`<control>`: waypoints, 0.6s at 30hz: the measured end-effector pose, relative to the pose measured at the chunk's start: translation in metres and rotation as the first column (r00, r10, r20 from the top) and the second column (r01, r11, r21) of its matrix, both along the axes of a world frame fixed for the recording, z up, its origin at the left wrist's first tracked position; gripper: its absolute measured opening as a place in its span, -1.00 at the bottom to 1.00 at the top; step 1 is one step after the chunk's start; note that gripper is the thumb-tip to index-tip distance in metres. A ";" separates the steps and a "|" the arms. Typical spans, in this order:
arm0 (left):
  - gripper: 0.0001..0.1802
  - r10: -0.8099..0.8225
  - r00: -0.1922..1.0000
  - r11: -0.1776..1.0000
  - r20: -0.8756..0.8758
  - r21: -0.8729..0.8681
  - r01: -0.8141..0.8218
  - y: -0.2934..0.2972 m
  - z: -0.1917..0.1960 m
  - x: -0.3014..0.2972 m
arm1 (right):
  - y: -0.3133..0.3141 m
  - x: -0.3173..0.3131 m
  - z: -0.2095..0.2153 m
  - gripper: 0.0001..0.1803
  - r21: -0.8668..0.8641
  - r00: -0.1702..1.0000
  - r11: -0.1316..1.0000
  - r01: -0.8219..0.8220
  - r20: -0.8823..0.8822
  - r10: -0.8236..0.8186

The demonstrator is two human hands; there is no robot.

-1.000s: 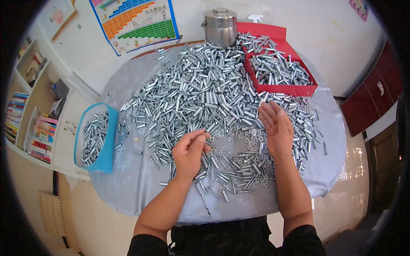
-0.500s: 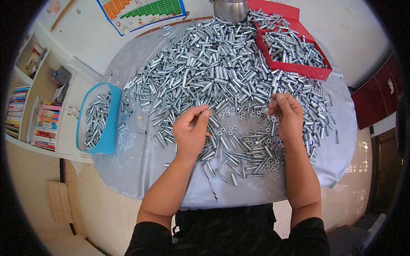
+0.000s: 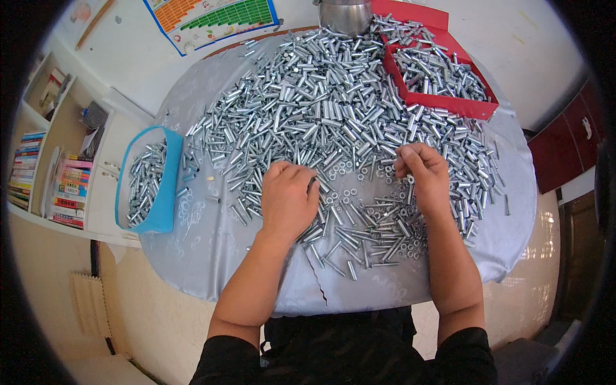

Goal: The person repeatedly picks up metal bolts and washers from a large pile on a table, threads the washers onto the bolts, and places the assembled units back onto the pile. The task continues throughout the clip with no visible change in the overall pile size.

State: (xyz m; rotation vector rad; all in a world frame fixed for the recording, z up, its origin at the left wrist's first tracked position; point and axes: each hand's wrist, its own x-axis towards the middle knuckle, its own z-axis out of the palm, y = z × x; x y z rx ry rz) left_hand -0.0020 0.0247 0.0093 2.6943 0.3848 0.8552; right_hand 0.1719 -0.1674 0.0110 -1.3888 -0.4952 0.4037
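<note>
A broad heap of silvery metal sleeves and bolts (image 3: 314, 96) covers much of the table. My left hand (image 3: 289, 197) is over the heap's near edge, back upward and fingers curled down; what they grip, if anything, is hidden. To the right, my right hand (image 3: 425, 174) is raised with thumb and forefinger pinched together; any small piece between them is too small to name. Between the hands lie loose hex nuts (image 3: 350, 192). Nearer me is a smaller group of bolts (image 3: 359, 237), with more nuts (image 3: 410, 247) beside it.
A red box (image 3: 449, 106) full of metal pieces stands at the back right, near a steel pot (image 3: 345, 17). At the left edge stands a blue fabric bin (image 3: 168, 186) holding similar parts. The round table's grey cloth (image 3: 212, 269) has a tear near me. Bookshelves (image 3: 83, 141) are far left.
My left hand has turned palm down, its fingers curling toward the heap. My right hand has shifted slightly left and stays pinched.
</note>
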 end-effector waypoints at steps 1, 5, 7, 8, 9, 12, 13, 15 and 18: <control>-0.83 -0.003 1.000 1.000 -0.025 -0.007 0.002 0.000 0.000 -0.001 | 0.000 0.000 0.000 -0.79 -0.005 1.000 1.000 0.001 0.003 -0.001; -0.85 -0.045 0.996 0.999 -0.077 -0.032 0.043 0.000 0.002 -0.001 | 0.001 0.000 0.002 -0.79 -0.026 1.000 1.000 0.004 0.005 -0.004; -0.84 -0.086 0.995 0.989 -0.053 -0.127 0.079 -0.001 0.001 -0.002 | 0.001 -0.001 0.002 -0.80 -0.031 1.000 1.000 0.001 -0.005 -0.001; -0.84 -0.108 0.994 0.972 -0.022 -0.213 0.101 -0.003 0.001 -0.002 | 0.001 -0.001 0.001 -0.81 -0.031 1.000 1.000 -0.001 -0.008 0.001; -0.83 -0.129 0.992 0.946 0.012 -0.297 0.127 -0.004 0.001 -0.001 | 0.002 -0.001 0.000 -0.81 -0.031 1.000 1.000 -0.001 -0.010 0.001; -0.79 -0.127 0.988 0.973 0.092 -0.179 0.142 0.003 -0.005 0.003 | 0.001 -0.002 0.002 -0.82 -0.055 1.000 0.998 -0.006 0.023 0.007; -0.79 -0.111 0.991 0.987 0.075 -0.113 0.119 0.004 -0.006 0.004 | 0.001 -0.002 0.002 -0.82 -0.062 0.999 0.998 -0.011 0.036 0.014; -0.78 -0.074 0.996 0.997 0.048 0.023 0.073 0.005 -0.008 0.004 | 0.003 -0.002 0.000 -0.83 -0.076 0.998 0.997 -0.022 0.063 0.027; -0.77 -0.077 0.995 0.995 -0.069 0.063 0.081 0.002 -0.005 0.002 | 0.003 -0.005 -0.005 -0.83 -0.107 0.995 0.993 -0.047 0.088 0.056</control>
